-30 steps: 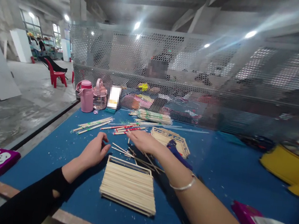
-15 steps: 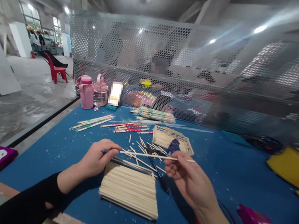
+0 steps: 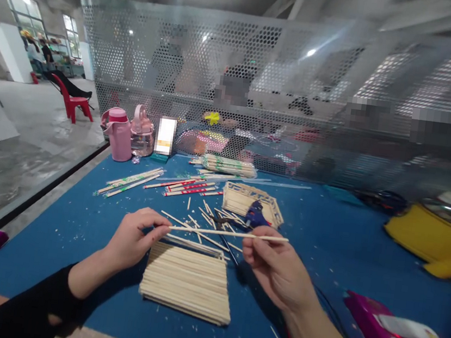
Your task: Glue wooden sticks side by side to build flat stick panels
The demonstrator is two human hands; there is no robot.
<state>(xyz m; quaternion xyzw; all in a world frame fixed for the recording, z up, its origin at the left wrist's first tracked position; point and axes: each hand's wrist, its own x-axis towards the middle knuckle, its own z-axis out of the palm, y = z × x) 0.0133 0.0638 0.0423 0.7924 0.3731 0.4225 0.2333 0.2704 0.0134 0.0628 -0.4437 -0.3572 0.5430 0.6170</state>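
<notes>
A thin wooden stick (image 3: 209, 232), like a chopstick, stretches level between my hands. Its left end is pinched between the thumb and forefinger of my left hand (image 3: 135, 234). My right hand (image 3: 275, 265) grips it near the other end, with the tip poking out past the fingers. Below the stick lies a panel of wooden sticks (image 3: 187, 282) set side by side, an open frame strip along its far edge. Several loose sticks (image 3: 202, 224) are scattered behind it. A dark blue glue gun (image 3: 256, 215) lies beyond my right hand, against a small stick-built tray (image 3: 236, 200).
Paper-wrapped chopsticks (image 3: 190, 188) and a bagged bundle (image 3: 228, 165) lie farther back on the blue table (image 3: 62, 226). A pink jug (image 3: 120, 137) and a clear bottle (image 3: 142, 139) stand back left. Purple power strips (image 3: 379, 325) sit at both sides. A perforated metal screen (image 3: 203, 78) closes the back.
The view has shifted slightly, so the scene sits a little farther left. Both hands still hold the stick level above the panel.
</notes>
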